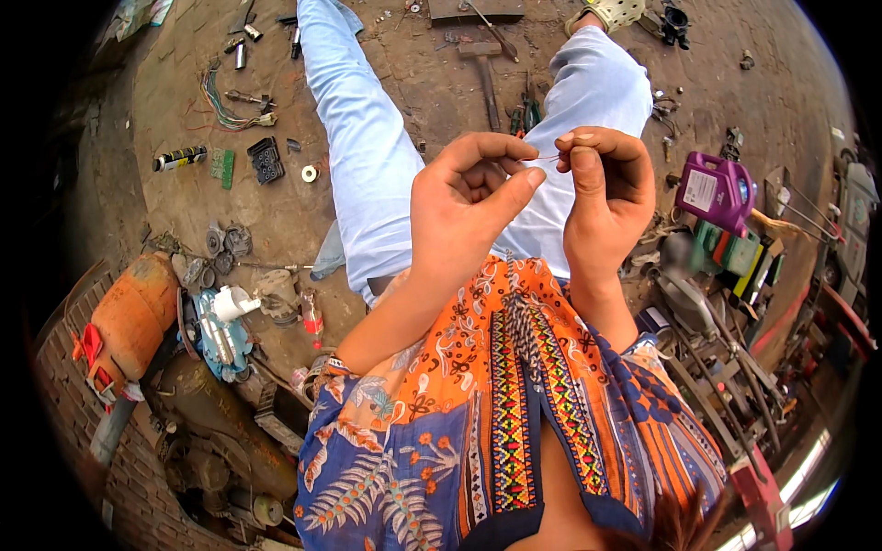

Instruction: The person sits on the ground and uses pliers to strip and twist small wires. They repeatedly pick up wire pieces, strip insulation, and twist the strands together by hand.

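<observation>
Two hands meet at a thin red wire

In the head view, the left hand (467, 188) and the right hand (608, 197) are raised in front of the lap, fingertips facing each other and only a short gap apart. A thin red wire (544, 159) spans that gap, above the jeans (363, 138).

The right hand is pinched small: thumb and forefinger close on the wire near its end of the gap, the other fingers curled in behind. The left hand curves into a loose ring, forefinger and thumb tips near each other with a narrow space between them. The wire runs into that space; whether the left tips actually grip it I cannot tell.

Past the hands, on the floor (423, 83), a hammer (490, 90) lies between the legs, with pliers (527, 115) beside the person's right leg. To the left lie a bundle of wires (220, 108), a black block (265, 161), a green block (222, 168), a can (180, 158) and a tape roll (310, 173). Nearer on that side are an orange tank (138, 312) and a bottle (312, 319). On the right stands a purple jug (721, 193), among tools and metal parts.
</observation>
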`<state>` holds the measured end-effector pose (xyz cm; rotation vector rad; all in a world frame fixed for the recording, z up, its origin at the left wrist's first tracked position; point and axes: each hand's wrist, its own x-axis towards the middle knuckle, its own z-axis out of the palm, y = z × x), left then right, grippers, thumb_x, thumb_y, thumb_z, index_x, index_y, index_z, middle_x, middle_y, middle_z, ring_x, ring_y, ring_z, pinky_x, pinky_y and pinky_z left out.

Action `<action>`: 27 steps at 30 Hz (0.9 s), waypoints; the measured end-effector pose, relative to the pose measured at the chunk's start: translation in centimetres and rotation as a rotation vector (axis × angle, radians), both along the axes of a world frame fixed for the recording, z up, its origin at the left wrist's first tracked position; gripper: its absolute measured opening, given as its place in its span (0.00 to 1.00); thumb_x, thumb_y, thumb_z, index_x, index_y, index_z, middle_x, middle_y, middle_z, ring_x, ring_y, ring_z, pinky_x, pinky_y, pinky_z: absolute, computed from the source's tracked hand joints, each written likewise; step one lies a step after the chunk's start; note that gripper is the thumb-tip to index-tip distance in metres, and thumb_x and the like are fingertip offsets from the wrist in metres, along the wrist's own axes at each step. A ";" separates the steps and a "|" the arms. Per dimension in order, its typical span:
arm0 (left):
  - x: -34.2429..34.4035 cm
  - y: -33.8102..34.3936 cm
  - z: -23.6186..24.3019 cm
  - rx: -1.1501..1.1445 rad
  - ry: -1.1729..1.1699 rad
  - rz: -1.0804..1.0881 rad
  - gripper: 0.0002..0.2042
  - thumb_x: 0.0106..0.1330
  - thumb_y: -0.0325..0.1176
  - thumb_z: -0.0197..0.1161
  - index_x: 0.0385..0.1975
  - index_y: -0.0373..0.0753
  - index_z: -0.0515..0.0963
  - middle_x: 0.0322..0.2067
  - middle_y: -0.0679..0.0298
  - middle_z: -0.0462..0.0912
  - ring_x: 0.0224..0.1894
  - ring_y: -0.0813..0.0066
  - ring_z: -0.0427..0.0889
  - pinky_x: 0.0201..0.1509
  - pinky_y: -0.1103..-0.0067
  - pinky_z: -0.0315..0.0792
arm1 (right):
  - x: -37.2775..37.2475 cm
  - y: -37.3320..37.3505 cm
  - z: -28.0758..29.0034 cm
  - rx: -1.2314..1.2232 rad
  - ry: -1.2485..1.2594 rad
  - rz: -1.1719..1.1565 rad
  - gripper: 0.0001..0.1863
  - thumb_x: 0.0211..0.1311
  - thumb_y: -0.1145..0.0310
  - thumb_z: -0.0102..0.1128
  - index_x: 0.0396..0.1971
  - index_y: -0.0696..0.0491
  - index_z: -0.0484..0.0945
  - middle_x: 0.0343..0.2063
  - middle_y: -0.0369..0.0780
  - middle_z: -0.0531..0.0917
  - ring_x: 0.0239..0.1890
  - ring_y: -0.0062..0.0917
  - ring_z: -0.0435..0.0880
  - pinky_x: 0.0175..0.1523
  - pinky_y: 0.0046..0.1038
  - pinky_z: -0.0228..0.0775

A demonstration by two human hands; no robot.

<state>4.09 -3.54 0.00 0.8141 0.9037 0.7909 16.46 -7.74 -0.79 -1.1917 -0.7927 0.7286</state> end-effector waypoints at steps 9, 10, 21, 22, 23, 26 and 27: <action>-0.2 0.5 -0.2 -0.179 -0.065 -0.038 0.08 0.57 0.28 0.66 0.33 0.34 0.77 0.21 0.72 0.76 0.19 0.91 0.67 0.22 0.90 0.60 | 0.1 0.0 -0.4 0.038 0.000 0.038 0.04 0.58 0.81 0.57 0.34 0.61 0.74 0.33 0.41 0.80 0.37 0.21 0.79 0.43 0.20 0.70; -0.2 0.6 -0.5 -0.215 -0.088 -0.048 0.08 0.57 0.28 0.67 0.33 0.34 0.77 0.20 0.72 0.76 0.19 0.91 0.66 0.21 0.90 0.59 | 0.1 0.0 -0.5 0.041 -0.011 0.042 0.04 0.58 0.81 0.57 0.34 0.61 0.74 0.33 0.41 0.80 0.36 0.21 0.79 0.43 0.20 0.70; 0.4 0.8 -2.2 -0.212 -0.153 -0.099 0.07 0.57 0.29 0.67 0.29 0.36 0.75 0.21 0.72 0.75 0.21 0.89 0.68 0.24 0.89 0.61 | 0.9 0.3 -1.4 0.000 -0.065 0.056 0.05 0.57 0.81 0.57 0.33 0.61 0.73 0.32 0.43 0.80 0.36 0.24 0.78 0.43 0.23 0.70; 0.5 0.9 -2.2 -0.221 -0.158 -0.094 0.07 0.57 0.29 0.67 0.29 0.36 0.75 0.21 0.72 0.75 0.21 0.89 0.68 0.24 0.89 0.62 | 1.0 0.4 -1.5 -0.004 -0.054 0.054 0.05 0.57 0.81 0.57 0.33 0.61 0.74 0.32 0.43 0.80 0.36 0.24 0.78 0.43 0.23 0.70; 0.7 1.0 -2.3 -0.231 -0.164 -0.090 0.07 0.57 0.29 0.66 0.29 0.36 0.75 0.21 0.72 0.74 0.20 0.89 0.68 0.24 0.89 0.62 | 1.1 0.5 -1.5 -0.010 -0.034 0.054 0.05 0.57 0.81 0.58 0.33 0.61 0.74 0.32 0.43 0.80 0.36 0.24 0.78 0.43 0.23 0.70; 1.0 1.6 -2.8 -0.263 -0.159 -0.094 0.06 0.58 0.28 0.66 0.28 0.35 0.75 0.21 0.71 0.74 0.20 0.88 0.69 0.24 0.89 0.63 | 1.5 0.9 -1.8 -0.035 0.001 0.056 0.05 0.57 0.80 0.58 0.33 0.61 0.74 0.32 0.43 0.80 0.35 0.24 0.78 0.43 0.23 0.70; 1.1 1.8 -2.9 -0.275 -0.154 -0.098 0.06 0.58 0.28 0.66 0.28 0.35 0.75 0.21 0.71 0.74 0.20 0.87 0.69 0.24 0.89 0.63 | 1.6 1.1 -1.9 -0.047 -0.002 0.059 0.05 0.57 0.80 0.58 0.33 0.61 0.73 0.32 0.43 0.80 0.35 0.24 0.78 0.43 0.23 0.71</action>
